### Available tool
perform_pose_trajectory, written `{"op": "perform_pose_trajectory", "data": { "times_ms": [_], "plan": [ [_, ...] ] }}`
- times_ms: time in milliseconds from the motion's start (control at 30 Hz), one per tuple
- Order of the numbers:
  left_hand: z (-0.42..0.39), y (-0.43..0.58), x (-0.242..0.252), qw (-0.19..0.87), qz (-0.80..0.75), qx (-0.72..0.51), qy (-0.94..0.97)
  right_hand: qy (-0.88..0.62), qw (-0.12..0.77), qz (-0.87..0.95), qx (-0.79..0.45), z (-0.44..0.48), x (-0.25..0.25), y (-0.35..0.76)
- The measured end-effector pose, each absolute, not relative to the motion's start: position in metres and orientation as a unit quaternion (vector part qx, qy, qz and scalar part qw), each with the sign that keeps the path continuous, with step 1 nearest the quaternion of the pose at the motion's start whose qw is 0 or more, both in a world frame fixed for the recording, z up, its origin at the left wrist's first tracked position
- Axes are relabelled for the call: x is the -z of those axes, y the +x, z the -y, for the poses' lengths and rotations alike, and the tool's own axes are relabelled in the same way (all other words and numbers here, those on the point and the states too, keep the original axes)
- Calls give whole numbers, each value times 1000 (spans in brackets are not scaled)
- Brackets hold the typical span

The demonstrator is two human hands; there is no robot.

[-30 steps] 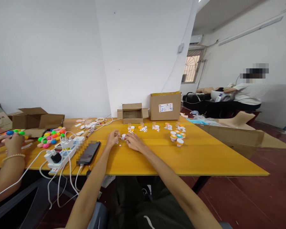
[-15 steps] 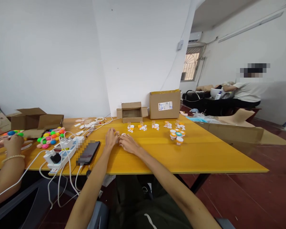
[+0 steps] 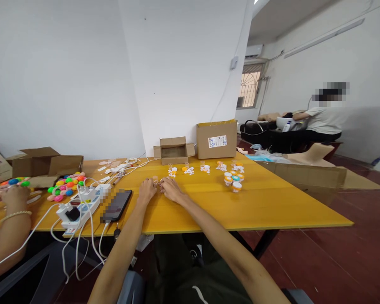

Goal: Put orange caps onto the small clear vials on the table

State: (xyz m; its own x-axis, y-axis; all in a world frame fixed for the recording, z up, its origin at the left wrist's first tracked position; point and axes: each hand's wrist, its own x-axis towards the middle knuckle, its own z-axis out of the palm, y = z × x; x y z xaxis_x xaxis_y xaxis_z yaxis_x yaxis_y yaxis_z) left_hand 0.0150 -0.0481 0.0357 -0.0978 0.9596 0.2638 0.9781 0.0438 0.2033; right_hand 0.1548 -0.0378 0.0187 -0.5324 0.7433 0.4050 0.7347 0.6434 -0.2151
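My left hand (image 3: 146,188) and my right hand (image 3: 170,189) rest close together on the yellow table (image 3: 266,202), fingers curled around something very small between them that I cannot make out. Just beyond them stands a row of small clear vials with white and orange bits (image 3: 187,169). Right of that row sits a cluster of little jars with orange, teal and white lids (image 3: 233,179).
A dark phone (image 3: 118,204) and a white power strip with cables (image 3: 79,205) lie left of my hands. Two cardboard boxes (image 3: 217,138) stand at the table's back edge. Another person's hand (image 3: 14,195) works at coloured balls (image 3: 66,187) on the far left. A seated person is at the far right.
My two hands have drawn closer together on the table. The view has shifted slightly, otherwise nothing has moved.
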Motion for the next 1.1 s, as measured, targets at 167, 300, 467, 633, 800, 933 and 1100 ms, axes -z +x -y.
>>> {"op": "perform_pose_trajectory", "data": {
  "times_ms": [167, 300, 467, 633, 800, 933, 1100],
  "plan": [
    [45, 13, -34, 29, 716, 168, -677, -431, 266, 862, -17, 33, -15, 154],
    [42, 12, -31, 29, 704, 182, -685, -444, 300, 843, -43, 29, -19, 165],
    [39, 13, -28, 21, 688, 198, -697, -476, 332, 813, -43, 24, -22, 202],
    [42, 14, -31, 24, 682, 191, -706, -516, 287, 805, -61, 28, -17, 232],
    [42, 14, -34, 21, 679, 182, -711, -497, 295, 813, -66, 34, -12, 237],
    [41, 14, -34, 7, 677, 193, -710, -491, 296, 816, -68, 36, -9, 236],
    [39, 14, -32, 2, 664, 197, -721, -485, 305, 818, -58, 38, -7, 239]
  ]
}}
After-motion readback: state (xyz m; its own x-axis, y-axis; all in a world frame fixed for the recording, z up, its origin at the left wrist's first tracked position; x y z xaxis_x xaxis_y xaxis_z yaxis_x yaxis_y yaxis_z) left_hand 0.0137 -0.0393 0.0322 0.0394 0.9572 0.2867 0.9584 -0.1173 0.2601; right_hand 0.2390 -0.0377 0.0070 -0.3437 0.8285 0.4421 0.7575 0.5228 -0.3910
